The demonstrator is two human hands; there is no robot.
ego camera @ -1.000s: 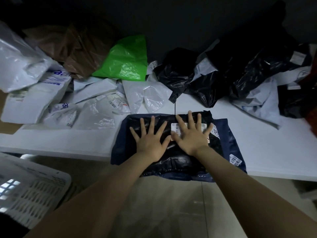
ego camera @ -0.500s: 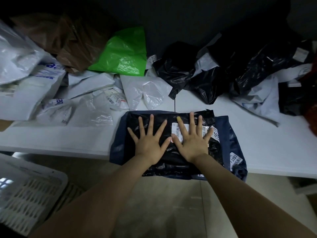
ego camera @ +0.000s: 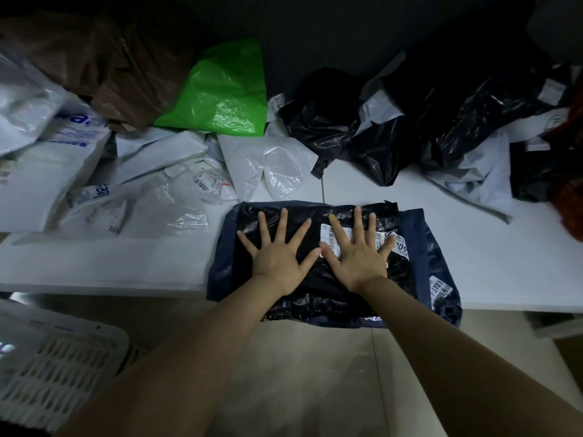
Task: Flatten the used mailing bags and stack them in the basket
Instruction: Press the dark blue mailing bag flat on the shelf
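As I read the head view from left to right, the white slatted basket [ego camera: 60, 373] sat low at the left, below the table edge and well apart from the work. On the white table [ego camera: 504, 263] above it lay a heap of crumpled white mailing bags [ego camera: 47, 171], with brown bags [ego camera: 126, 74] and a green bag [ego camera: 224, 93] behind them, none yet flattened.

At the near edge, centre, a black mailing bag [ego camera: 318, 283] lay on top of a navy mailing bag [ego camera: 418, 244], and both overhung the table edge. The left hand [ego camera: 277, 260] was pressed flat on the black bag, fingers straight and spread. The right hand [ego camera: 356, 257] lay just beside it, equally flat, covering part of the white shipping label [ego camera: 328, 234]. The thumbs nearly met, and neither hand gripped anything. Further right, a heap of black bags [ego camera: 378, 137] waited at the back.

Compared with one second earlier, both hands had kept the same position on the bag. Only the camera had shifted slightly. I judged this to be a held press to force air out, not a sweeping stroke. The bag looked flat under the palms but wrinkled at its near edge. The transfer to the basket was not yet begun.
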